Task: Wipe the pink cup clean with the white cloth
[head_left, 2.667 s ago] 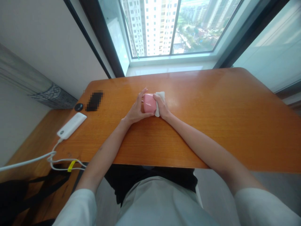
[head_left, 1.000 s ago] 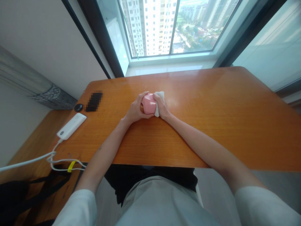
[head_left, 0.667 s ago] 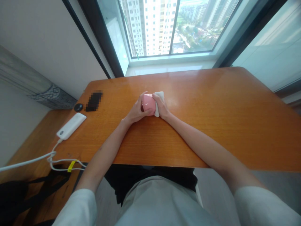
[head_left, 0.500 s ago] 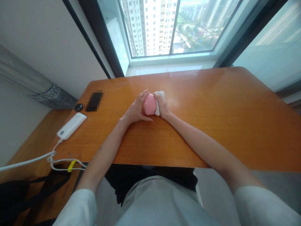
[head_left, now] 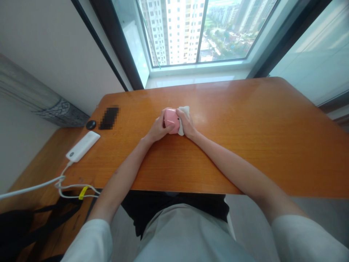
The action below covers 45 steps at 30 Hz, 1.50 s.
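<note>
A small pink box-like object (head_left: 171, 119) sits between both hands over the middle of the orange wooden table (head_left: 245, 138). My left hand (head_left: 157, 129) grips its left side, fingers curled around it. My right hand (head_left: 186, 125) holds a white cloth (head_left: 184, 110) pressed against the pink object's right side. Most of the cloth is hidden under the fingers.
A white power bank (head_left: 83, 145) with a white cable (head_left: 32, 187) lies at the table's left edge. A small black round thing (head_left: 91, 124) and a blurred dark item (head_left: 109, 117) lie further back left. A window ledge (head_left: 191, 78) runs behind the table.
My left hand has turned the pink object between the hands, its fingers shifting grip around it. My right hand stays against it with the cloth.
</note>
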Motion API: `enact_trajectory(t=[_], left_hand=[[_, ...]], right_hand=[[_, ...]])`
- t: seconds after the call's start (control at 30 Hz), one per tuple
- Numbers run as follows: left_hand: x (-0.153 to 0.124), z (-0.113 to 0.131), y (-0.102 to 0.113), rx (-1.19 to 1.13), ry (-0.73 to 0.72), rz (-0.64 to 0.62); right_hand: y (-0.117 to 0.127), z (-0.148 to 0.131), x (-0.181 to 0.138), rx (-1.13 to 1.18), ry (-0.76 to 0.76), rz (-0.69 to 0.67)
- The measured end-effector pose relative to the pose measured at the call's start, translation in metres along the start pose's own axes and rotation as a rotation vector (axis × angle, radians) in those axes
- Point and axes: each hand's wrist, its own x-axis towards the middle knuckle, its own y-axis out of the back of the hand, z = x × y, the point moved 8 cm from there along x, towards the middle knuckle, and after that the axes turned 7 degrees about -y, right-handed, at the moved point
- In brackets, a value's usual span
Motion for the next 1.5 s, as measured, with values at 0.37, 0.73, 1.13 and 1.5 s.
enact_trajectory(t=[0.37, 0.73, 1.13, 1.5], left_hand=[[-0.003, 0.0, 0.004, 0.161, -0.31, -0.025], [-0.001, 0.018, 0.006, 0.209, -0.276, 0.003], [-0.001, -0.003, -0.002, -0.009, -0.078, 0.004], [-0.004, 0.014, 0.004, 0.317, -0.402, -0.091]], right_hand=[[0.002, 0.005, 0.004, 0.046, -0.001, 0.002], [0.004, 0.015, 0.013, 0.101, 0.027, -0.028], [0.0, -0.004, -0.004, 0.001, 0.025, -0.006], [0.004, 0.02, 0.016, 0.151, -0.033, -0.017]])
